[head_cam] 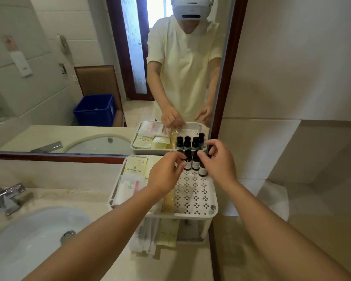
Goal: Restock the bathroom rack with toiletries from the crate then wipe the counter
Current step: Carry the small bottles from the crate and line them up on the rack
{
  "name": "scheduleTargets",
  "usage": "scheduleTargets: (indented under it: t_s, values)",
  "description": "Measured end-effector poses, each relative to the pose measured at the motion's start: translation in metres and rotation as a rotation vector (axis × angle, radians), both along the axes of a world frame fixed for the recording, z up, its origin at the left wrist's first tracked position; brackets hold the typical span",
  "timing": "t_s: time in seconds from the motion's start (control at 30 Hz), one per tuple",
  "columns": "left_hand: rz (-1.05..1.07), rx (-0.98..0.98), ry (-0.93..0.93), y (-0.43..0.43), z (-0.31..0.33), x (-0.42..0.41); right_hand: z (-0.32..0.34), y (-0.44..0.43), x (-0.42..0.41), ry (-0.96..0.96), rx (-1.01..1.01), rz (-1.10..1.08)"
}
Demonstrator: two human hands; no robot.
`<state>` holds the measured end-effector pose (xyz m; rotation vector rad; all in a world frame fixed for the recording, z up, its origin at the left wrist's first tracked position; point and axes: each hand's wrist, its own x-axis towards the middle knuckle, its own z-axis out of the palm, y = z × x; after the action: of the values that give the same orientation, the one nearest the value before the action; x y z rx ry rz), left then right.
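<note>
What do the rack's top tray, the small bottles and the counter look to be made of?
The top tray: white moulded plastic, matte, judging by its punched diamond holes and rounded rim. The small bottles: dark and glossy, glass or plastic, unclear which, with pale labels. The counter: polished beige stone, probably marble, faintly veined.

Arms stretched forward, left hand (pixel 165 176) and right hand (pixel 219 162) close together, fingers curled.

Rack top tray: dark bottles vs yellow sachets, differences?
The small dark bottles with black caps stand upright at the back right; the pale yellow paper sachets lie flat at the back left. Bottles are round and dark, sachets thin and light. Both sit in the white perforated plastic rack's top tray.
</note>
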<state>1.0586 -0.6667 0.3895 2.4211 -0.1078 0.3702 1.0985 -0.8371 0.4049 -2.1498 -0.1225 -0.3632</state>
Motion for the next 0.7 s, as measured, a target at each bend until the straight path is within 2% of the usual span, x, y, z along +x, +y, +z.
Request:
scheduleTargets:
  t_s: [0.07,0.13,0.33,0.7]
  values:
    - [0.038,-0.089,0.005,0.004,0.002,-0.011,0.002,0.014,-0.013,-0.033,0.204,0.022]
    - [0.076,-0.152,0.001,0.011,0.003,-0.023,0.001,0.030,-0.025,0.015,0.277,0.080]
    - [0.217,-0.295,-0.031,0.045,0.002,-0.068,-0.007,0.072,-0.060,0.175,0.273,0.230]
    - [0.379,-0.318,-0.084,0.122,-0.001,-0.191,0.000,0.149,-0.158,0.239,0.298,0.383]
